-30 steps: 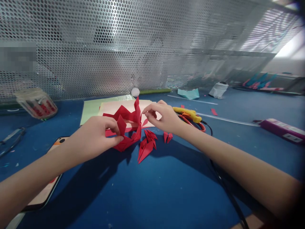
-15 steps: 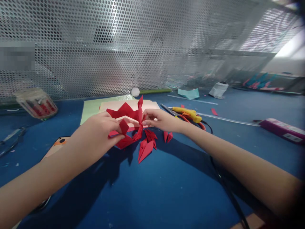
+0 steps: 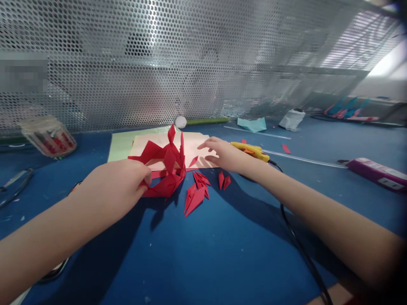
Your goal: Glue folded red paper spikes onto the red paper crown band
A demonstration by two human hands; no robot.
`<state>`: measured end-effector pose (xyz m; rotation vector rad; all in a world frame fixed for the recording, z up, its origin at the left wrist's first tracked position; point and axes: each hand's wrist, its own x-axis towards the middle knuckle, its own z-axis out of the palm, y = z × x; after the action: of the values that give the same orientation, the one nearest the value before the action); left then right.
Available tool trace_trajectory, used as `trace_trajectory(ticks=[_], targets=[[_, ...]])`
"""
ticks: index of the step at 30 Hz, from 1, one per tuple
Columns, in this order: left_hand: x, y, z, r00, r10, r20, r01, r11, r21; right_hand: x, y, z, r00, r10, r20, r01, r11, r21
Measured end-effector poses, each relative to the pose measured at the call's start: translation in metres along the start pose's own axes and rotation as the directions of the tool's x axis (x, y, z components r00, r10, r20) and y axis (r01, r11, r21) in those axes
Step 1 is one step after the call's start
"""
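My left hand [image 3: 127, 180] pinches the near left edge of a red folded-paper crown [image 3: 170, 182], a ring with pointed peaks held over the blue table. Apart from it on the right, my right hand [image 3: 222, 154] has its fingers spread with nothing in them, above the cream paper [image 3: 190, 146]. A small red diamond-shaped paper piece [image 3: 193, 161] lies on that paper near its fingertips. In front, several folded red paper pieces [image 3: 196, 197] lie in a loose pile. Two smaller red pieces [image 3: 224, 181] sit just below my right hand.
Behind my right wrist lies a yellow glue gun [image 3: 251, 150] with a black cable [image 3: 300, 245] running toward me. Clear glue sticks [image 3: 305, 159], a purple box [image 3: 377, 173] and a teal paper scrap [image 3: 252, 124] lie rightward. A glass jar [image 3: 49, 136] stands left, before a perforated metal screen [image 3: 190, 63].
My right hand has let go of the crown and moved right, its fingers opening. The crown has shifted left and turned in my left hand. The small red diamond on the paper now shows.
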<state>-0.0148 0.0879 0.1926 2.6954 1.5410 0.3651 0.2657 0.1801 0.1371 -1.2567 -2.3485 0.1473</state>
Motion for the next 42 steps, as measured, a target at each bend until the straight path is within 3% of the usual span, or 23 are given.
trace_trajectory(ticks=[4,8,11,13,15,16,17,18,19,21,24,26,28,29,30,33,34,38,42], targets=[[0.003,0.008,-0.001,0.993,-0.053,0.102,0.055,0.998,-0.021,0.001,0.005,0.016,0.964,-0.26,0.053,0.264,0.961,-0.087],[0.004,0.011,-0.009,0.986,-0.079,0.144,0.097,0.988,-0.119,0.004,0.001,0.016,0.954,-0.289,0.078,0.297,0.947,-0.125],[0.003,0.011,-0.021,0.994,-0.105,-0.026,0.102,0.988,-0.118,0.003,-0.004,-0.004,0.968,-0.25,0.033,0.251,0.945,-0.208],[0.002,0.014,-0.03,0.978,-0.124,-0.167,0.111,0.99,-0.087,0.0,-0.012,-0.024,0.965,-0.255,-0.069,0.232,0.942,-0.241],[0.0,0.019,-0.036,0.965,-0.192,-0.176,0.173,0.978,-0.119,-0.008,-0.027,-0.04,0.877,-0.375,-0.3,0.298,0.915,-0.273],[-0.002,0.022,-0.036,0.965,-0.229,-0.13,0.202,0.961,-0.191,-0.014,-0.038,-0.046,0.794,-0.449,-0.41,0.341,0.887,-0.312],[-0.005,0.026,-0.035,0.965,-0.256,-0.054,0.229,0.926,-0.3,-0.022,-0.049,-0.05,0.695,-0.508,-0.509,0.365,0.859,-0.359],[-0.008,0.03,-0.031,0.963,-0.27,0.026,0.252,0.855,-0.454,-0.031,-0.061,-0.051,0.634,-0.564,-0.529,0.412,0.826,-0.385],[-0.012,0.034,-0.025,0.968,-0.233,0.088,0.237,0.753,-0.614,-0.041,-0.073,-0.05,0.629,-0.601,-0.492,0.466,0.799,-0.381],[-0.022,0.042,-0.01,0.943,-0.219,0.252,0.331,0.525,-0.784,-0.059,-0.094,-0.043,0.652,-0.66,-0.374,0.551,0.751,-0.364],[-0.038,0.049,0.014,0.855,-0.227,0.467,0.505,0.153,-0.85,-0.076,-0.109,-0.027,0.479,-0.838,-0.262,0.705,0.545,-0.453],[-0.047,0.05,0.027,0.795,-0.251,0.552,0.571,0.002,-0.821,-0.078,-0.11,-0.019,0.406,-0.889,-0.211,0.746,0.455,-0.486],[-0.052,0.049,0.038,0.775,-0.272,0.57,0.575,-0.067,-0.815,-0.075,-0.107,-0.012,0.395,-0.898,-0.195,0.746,0.437,-0.502],[-0.053,0.049,0.042,0.779,-0.288,0.558,0.559,-0.084,-0.825,-0.072,-0.106,-0.01,0.364,-0.912,-0.189,0.756,0.408,-0.512],[-0.053,0.049,0.045,0.785,-0.309,0.538,0.538,-0.092,-0.838,-0.07,-0.104,-0.008,0.323,-0.929,-0.18,0.768,0.368,-0.525],[-0.051,0.053,0.053,0.796,-0.347,0.496,0.482,-0.13,-0.866,-0.062,-0.102,-0.005,0.142,-0.98,-0.14,0.813,0.196,-0.548],[-0.051,0.054,0.055,0.798,-0.342,0.497,0.476,-0.151,-0.867,-0.06,-0.102,-0.004,0.111,-0.983,-0.144,0.815,0.173,-0.553],[-0.055,0.056,0.06,0.784,-0.296,0.546,0.497,-0.227,-0.837,-0.059,-0.102,0.0,0.149,-0.973,-0.174,0.802,0.222,-0.555],[-0.06,0.049,0.063,0.772,-0.282,0.57,0.504,-0.276,-0.819,-0.06,-0.099,0.009,0.141,-0.952,-0.271,0.787,0.274,-0.553]])
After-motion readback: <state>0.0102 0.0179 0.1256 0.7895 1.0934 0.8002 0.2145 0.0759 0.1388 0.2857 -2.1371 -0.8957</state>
